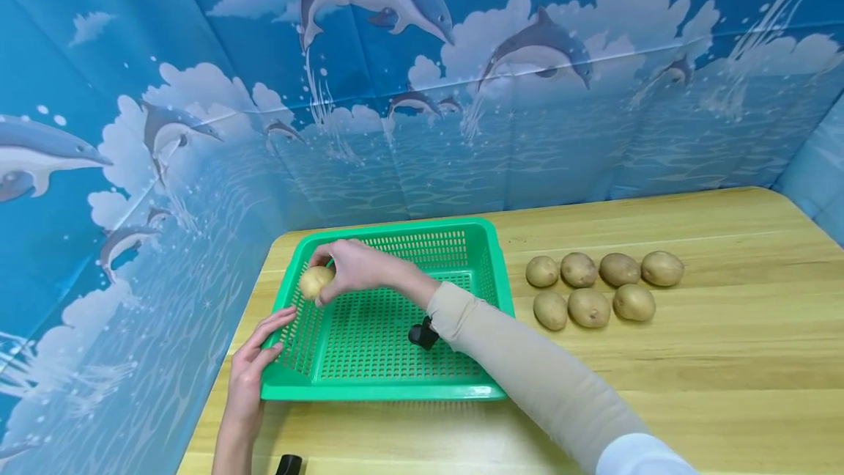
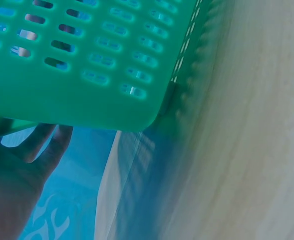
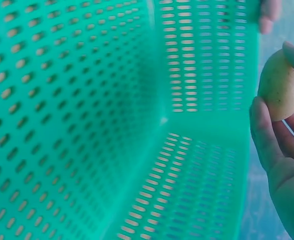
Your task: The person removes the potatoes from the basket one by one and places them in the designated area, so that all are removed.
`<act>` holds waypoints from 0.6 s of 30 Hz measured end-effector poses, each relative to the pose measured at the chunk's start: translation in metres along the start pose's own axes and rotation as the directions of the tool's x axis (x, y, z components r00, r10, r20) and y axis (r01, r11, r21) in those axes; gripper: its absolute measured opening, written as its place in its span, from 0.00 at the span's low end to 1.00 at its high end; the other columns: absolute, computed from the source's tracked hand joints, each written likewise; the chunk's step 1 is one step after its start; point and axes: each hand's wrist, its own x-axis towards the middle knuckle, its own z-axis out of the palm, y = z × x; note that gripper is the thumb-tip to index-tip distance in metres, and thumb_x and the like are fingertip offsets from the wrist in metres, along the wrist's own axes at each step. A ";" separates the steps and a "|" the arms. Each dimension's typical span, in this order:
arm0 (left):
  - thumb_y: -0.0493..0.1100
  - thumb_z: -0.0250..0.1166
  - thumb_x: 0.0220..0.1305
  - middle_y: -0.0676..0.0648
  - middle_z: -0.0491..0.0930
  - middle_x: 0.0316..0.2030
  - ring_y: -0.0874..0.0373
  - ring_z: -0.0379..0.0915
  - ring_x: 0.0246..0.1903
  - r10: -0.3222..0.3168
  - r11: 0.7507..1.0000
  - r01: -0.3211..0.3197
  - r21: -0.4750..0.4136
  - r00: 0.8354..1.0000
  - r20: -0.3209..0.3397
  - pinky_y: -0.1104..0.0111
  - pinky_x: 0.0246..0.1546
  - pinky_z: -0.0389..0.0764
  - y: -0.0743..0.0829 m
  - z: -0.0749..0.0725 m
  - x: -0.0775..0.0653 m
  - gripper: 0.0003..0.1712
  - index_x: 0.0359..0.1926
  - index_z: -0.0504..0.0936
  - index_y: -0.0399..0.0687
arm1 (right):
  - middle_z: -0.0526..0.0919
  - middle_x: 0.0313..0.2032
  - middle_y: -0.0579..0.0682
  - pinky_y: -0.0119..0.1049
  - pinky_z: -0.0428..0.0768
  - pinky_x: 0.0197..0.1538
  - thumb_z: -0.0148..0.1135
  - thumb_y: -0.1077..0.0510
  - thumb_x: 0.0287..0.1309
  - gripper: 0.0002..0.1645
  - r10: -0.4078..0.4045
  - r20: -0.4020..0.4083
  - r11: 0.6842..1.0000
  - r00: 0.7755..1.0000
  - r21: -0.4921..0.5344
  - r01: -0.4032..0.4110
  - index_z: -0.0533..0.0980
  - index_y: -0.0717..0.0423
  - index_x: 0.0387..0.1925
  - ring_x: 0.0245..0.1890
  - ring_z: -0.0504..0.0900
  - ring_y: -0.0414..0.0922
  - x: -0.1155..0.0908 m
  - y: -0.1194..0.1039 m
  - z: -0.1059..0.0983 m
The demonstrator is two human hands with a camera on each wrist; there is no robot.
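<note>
My right hand (image 1: 356,266) pinches a potato (image 1: 316,283) between thumb and fingers, above the left side of a green plastic basket (image 1: 382,392). In the right wrist view the pale yellow potato (image 3: 279,87) shows beside the basket's rim, gripped at the fingertips. My left hand (image 1: 249,372) touches the basket's left rim from outside, its fingers fairly straight and spread from the thumb. The left wrist view shows fingers (image 2: 52,145) of that hand against the rim, below the slotted outer wall (image 2: 87,110).
Several potatoes (image 1: 589,308) lie in two rows on the wooden table (image 1: 725,358), right of the basket. A blue curtain printed with dolphins (image 1: 527,145) hangs behind and to the left. Black wrist devices (image 1: 423,334) show at both wrists.
</note>
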 end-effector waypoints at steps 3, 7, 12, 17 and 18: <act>0.29 0.43 0.72 0.42 0.68 0.67 0.56 0.51 0.71 -0.004 1.000 0.004 0.012 1.000 0.003 0.43 0.66 0.44 0.000 0.000 -0.002 0.23 0.64 0.72 0.32 | 0.80 0.43 0.39 0.27 0.78 0.40 0.78 0.51 0.43 0.31 -0.005 -0.016 0.998 1.000 0.056 0.006 0.77 0.49 0.52 0.39 0.80 0.37 -0.004 -0.005 -0.006; 0.29 0.43 0.72 0.42 0.68 0.67 0.56 0.51 0.71 0.000 1.000 0.000 0.015 1.000 0.003 0.42 0.65 0.44 0.002 0.001 -0.003 0.23 0.64 0.72 0.32 | 0.79 0.44 0.40 0.29 0.78 0.40 0.78 0.53 0.45 0.31 -0.031 -0.050 0.991 0.998 0.128 0.037 0.76 0.50 0.53 0.41 0.80 0.38 -0.010 -0.011 -0.013; 0.30 0.44 0.72 0.42 0.68 0.66 0.55 0.51 0.71 0.007 1.000 -0.007 0.006 1.000 0.003 0.39 0.64 0.42 0.003 0.001 -0.002 0.23 0.63 0.73 0.34 | 0.79 0.45 0.40 0.30 0.79 0.39 0.78 0.52 0.46 0.32 -0.053 -0.092 0.985 0.994 0.158 0.067 0.75 0.49 0.54 0.40 0.81 0.38 -0.019 -0.018 -0.018; 0.30 0.44 0.73 0.43 0.67 0.67 0.56 0.50 0.71 -0.002 1.000 0.002 0.009 1.000 0.014 0.44 0.66 0.44 0.001 0.000 -0.001 0.22 0.64 0.72 0.34 | 0.78 0.47 0.41 0.29 0.80 0.40 0.78 0.52 0.47 0.33 -0.052 -0.123 0.980 0.991 0.186 0.074 0.74 0.47 0.55 0.38 0.82 0.37 -0.029 -0.025 -0.023; 0.30 0.44 0.73 0.43 0.67 0.67 0.56 0.50 0.72 -0.005 1.000 0.005 0.011 1.000 0.014 0.46 0.66 0.45 0.001 -0.001 -0.001 0.22 0.64 0.72 0.34 | 0.77 0.47 0.41 0.29 0.80 0.41 0.78 0.52 0.47 0.33 -0.051 -0.132 0.978 0.990 0.195 0.076 0.74 0.47 0.56 0.39 0.82 0.37 -0.032 -0.027 -0.024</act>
